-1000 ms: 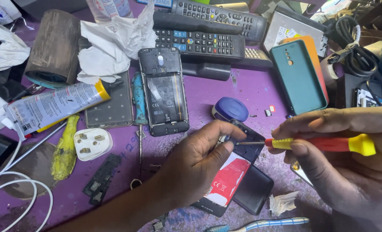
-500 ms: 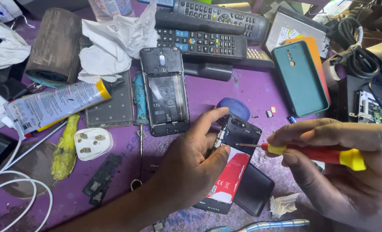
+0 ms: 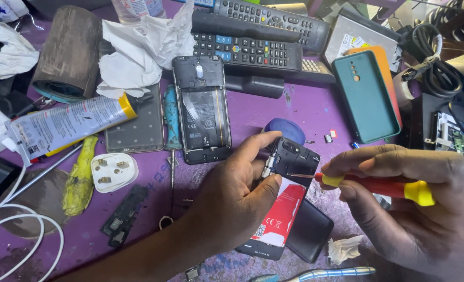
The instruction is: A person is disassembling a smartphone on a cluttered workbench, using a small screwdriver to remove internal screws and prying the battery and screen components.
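— Red-and-yellow screwdriver (image 3: 378,186): orientation?
— Near level, tip leftward, pinched in the right hand (image 3: 414,209), meeting the opened phone (image 3: 284,201). The left hand (image 3: 237,196) grips that phone, its long axis tilted, camera end far.

— Clearance?
— Purple mat (image 3: 305,107) open beyond; blue disc (image 3: 287,130) close behind.

— Change?
— Phone raised, tip now nearer its top.

Left hand (image 3: 232,201) and right hand (image 3: 414,209) bare; no gloves, rings, sleeves; short fingernails.

Purple table (image 3: 305,112) carries remotes (image 3: 253,52), opened phone (image 3: 200,109), white plug (image 3: 113,171).
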